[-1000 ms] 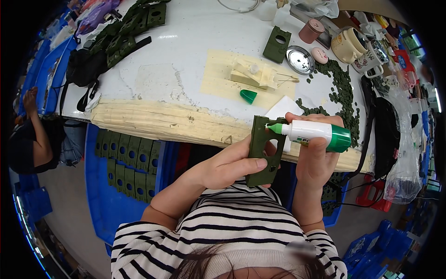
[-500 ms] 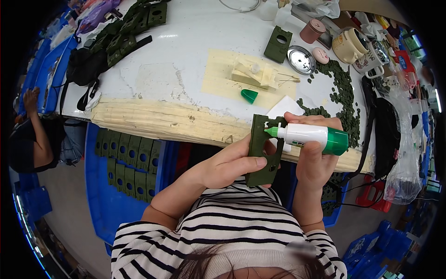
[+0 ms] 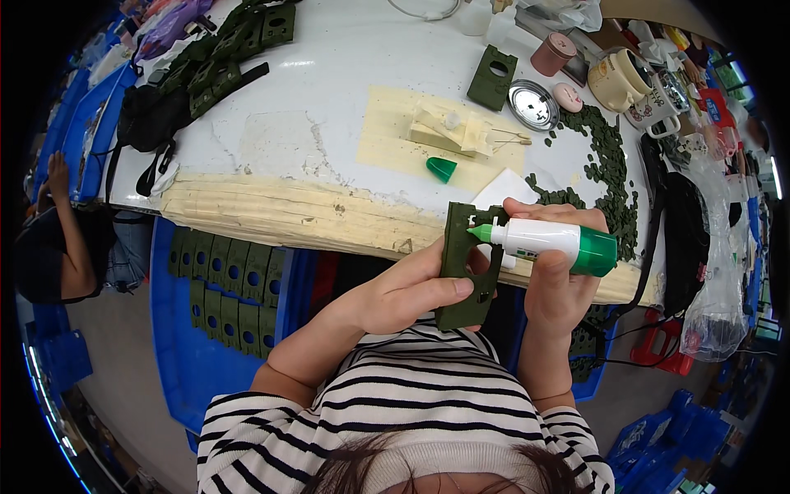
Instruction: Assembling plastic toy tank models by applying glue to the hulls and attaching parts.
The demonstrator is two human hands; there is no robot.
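My left hand (image 3: 409, 291) grips a flat, dark green plastic part (image 3: 458, 262) with a large round hole, holding it upright in front of the table edge. In my right hand (image 3: 553, 284) is a white and green glue bottle (image 3: 541, 240), lying nearly level. Its green nozzle points left and meets or almost meets the upper face of the part; the exact contact cannot be made out. The bottle's likely green cap (image 3: 442, 170) lies on the table beyond my hands. A heap of small dark green pieces (image 3: 610, 177) spreads to the right of the bottle.
Several similar green parts stand in rows in a blue tray (image 3: 183, 375) at lower left. On the table are a taped block (image 3: 448, 132), a round metal tin (image 3: 533, 105), a loose green part (image 3: 493, 78) and mugs (image 3: 617, 81). Another person's arm (image 3: 69, 218) shows far left.
My hands, the green part and the glue bottle hold the same position. At the far left, the other person's hand and arm have shifted slightly.
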